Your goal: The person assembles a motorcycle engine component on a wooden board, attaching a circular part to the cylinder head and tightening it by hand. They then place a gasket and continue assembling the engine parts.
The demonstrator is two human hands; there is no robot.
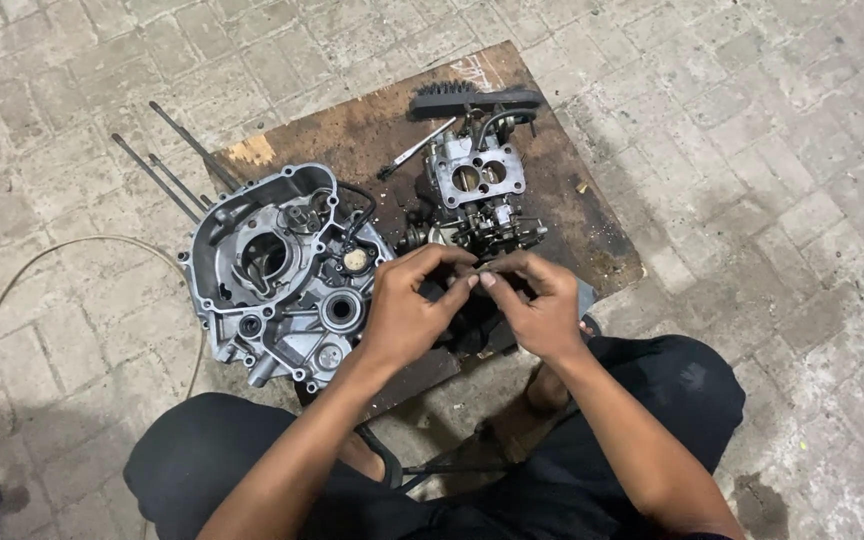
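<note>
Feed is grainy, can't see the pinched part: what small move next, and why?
Probably part the fingertips slightly to expose it: the left hand and right hand pinch something tiny together just below the carburetor, beside the engine case, and it stays hidden.

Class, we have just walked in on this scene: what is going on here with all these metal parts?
A person sits on a paved floor over a stained wooden board. Both hands, left hand and right hand, meet fingertip to fingertip, pinching something too small to identify. Beside the left hand lies a grey engine crankcase half; just beyond the hands sits a carburetor. A black brush lies at the board's far edge.
</note>
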